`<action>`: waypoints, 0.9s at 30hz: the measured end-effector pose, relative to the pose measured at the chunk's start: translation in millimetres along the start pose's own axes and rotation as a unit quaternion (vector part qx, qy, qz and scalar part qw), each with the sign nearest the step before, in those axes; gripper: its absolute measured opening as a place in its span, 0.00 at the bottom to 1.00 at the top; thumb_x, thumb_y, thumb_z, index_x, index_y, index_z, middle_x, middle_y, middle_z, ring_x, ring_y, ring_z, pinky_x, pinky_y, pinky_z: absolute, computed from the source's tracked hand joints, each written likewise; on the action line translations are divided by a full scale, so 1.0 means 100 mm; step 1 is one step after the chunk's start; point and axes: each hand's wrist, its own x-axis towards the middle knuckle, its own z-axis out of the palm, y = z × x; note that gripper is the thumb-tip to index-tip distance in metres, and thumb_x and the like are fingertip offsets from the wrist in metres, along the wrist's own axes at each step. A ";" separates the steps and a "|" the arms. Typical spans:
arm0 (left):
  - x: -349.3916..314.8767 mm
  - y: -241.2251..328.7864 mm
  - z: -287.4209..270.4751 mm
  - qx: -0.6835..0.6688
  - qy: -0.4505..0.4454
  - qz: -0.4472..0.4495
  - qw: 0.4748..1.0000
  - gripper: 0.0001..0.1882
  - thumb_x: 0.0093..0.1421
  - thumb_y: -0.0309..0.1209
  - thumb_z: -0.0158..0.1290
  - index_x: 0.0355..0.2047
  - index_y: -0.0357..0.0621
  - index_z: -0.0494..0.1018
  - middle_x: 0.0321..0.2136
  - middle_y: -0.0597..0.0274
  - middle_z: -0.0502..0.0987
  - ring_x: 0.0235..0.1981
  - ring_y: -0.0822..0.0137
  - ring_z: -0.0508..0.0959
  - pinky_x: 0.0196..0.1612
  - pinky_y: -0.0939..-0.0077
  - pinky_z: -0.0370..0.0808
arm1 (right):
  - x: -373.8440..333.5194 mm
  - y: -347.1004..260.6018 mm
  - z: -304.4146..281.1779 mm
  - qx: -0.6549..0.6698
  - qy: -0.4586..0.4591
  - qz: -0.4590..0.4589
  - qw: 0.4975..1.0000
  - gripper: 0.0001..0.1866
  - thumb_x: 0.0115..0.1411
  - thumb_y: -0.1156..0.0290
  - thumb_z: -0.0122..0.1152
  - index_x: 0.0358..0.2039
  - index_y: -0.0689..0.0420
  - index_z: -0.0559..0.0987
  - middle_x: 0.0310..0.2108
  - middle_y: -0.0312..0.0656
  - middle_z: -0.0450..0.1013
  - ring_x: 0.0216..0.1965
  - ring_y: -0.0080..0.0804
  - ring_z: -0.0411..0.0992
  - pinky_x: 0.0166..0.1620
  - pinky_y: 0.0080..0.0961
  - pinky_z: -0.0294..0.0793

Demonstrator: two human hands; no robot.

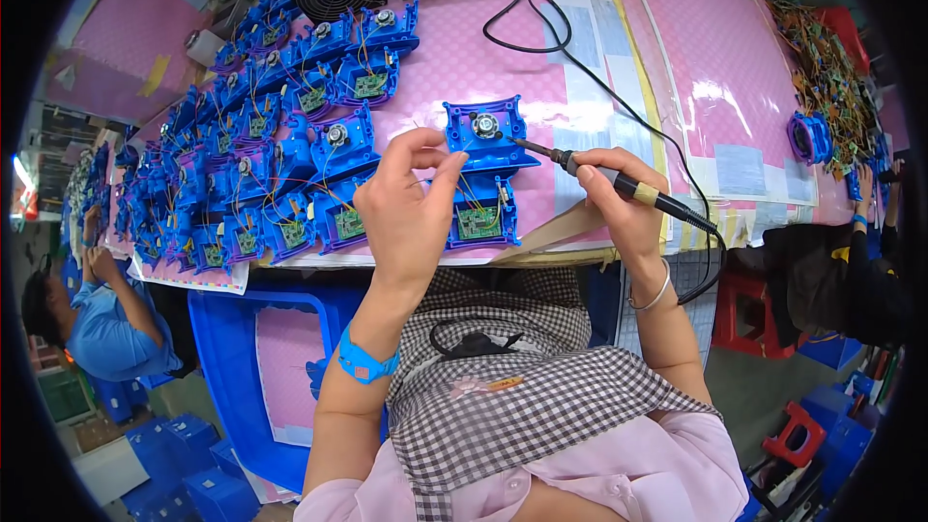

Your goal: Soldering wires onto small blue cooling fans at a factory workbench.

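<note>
— State of your fingers?
— Your right hand point(633, 213) grips a soldering iron point(623, 183); your left hand point(411, 208) has thumb and forefinger nearly meeting, contents undeterminable.
— The blue housing point(483, 155)?
— Glossy, corners flared, round speaker point(485, 126) inside; on the pink table point(556, 97) before you, the iron's tip over its right side. Nearer you, a blue shell point(511, 217) holds a green board point(478, 223).

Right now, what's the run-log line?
left hand: raised beside blue casing | right hand: holding soldering iron | iron tip: near speaker
</note>
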 end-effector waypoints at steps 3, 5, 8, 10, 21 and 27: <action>0.10 -0.06 0.08 -0.075 -0.038 0.054 0.995 0.05 0.52 0.26 0.60 0.29 0.38 0.78 0.24 0.56 0.79 0.22 0.61 0.78 0.26 0.70 0.71 | 0.00 -0.01 0.01 0.003 0.000 -0.002 1.000 0.07 0.55 0.76 0.62 0.35 0.62 0.81 0.23 0.34 0.74 0.20 0.15 0.68 0.23 0.11 0.63; 0.16 -0.08 0.14 0.015 -0.073 0.145 0.987 0.05 0.51 0.27 0.59 0.29 0.39 0.78 0.22 0.55 0.79 0.22 0.58 0.78 0.27 0.68 0.71 | 0.00 -0.01 0.01 0.003 -0.001 -0.003 1.000 0.07 0.55 0.76 0.62 0.35 0.62 0.81 0.23 0.34 0.74 0.20 0.15 0.68 0.23 0.11 0.63; 0.18 -0.04 0.21 0.061 -0.148 0.085 0.984 0.08 0.52 0.28 0.60 0.32 0.39 0.79 0.25 0.56 0.80 0.25 0.67 0.79 0.27 0.74 0.71 | 0.00 0.00 -0.01 0.012 0.022 -0.010 1.000 0.07 0.55 0.76 0.62 0.35 0.62 0.81 0.23 0.34 0.74 0.20 0.15 0.68 0.23 0.11 0.64; 0.19 -0.08 0.25 0.064 -0.157 0.081 0.982 0.08 0.51 0.29 0.60 0.31 0.39 0.79 0.25 0.55 0.80 0.26 0.65 0.80 0.28 0.73 0.72 | 0.00 -0.02 0.00 0.016 0.024 0.001 1.000 0.07 0.55 0.76 0.62 0.35 0.62 0.81 0.23 0.34 0.74 0.20 0.15 0.68 0.24 0.11 0.64; 0.22 -0.11 0.27 0.073 -0.165 0.066 0.981 0.09 0.51 0.30 0.59 0.32 0.38 0.80 0.25 0.54 0.80 0.23 0.63 0.79 0.27 0.71 0.72 | 0.00 -0.01 -0.01 0.013 0.011 0.003 1.000 0.07 0.55 0.76 0.62 0.35 0.62 0.81 0.23 0.34 0.74 0.20 0.15 0.68 0.24 0.12 0.64; 0.23 -0.10 0.27 0.109 -0.174 0.087 0.975 0.09 0.51 0.30 0.59 0.31 0.39 0.81 0.25 0.53 0.80 0.22 0.64 0.78 0.26 0.72 0.71 | 0.01 -0.01 -0.01 0.019 0.007 0.002 1.000 0.07 0.55 0.75 0.62 0.34 0.62 0.81 0.23 0.34 0.74 0.20 0.14 0.67 0.24 0.11 0.63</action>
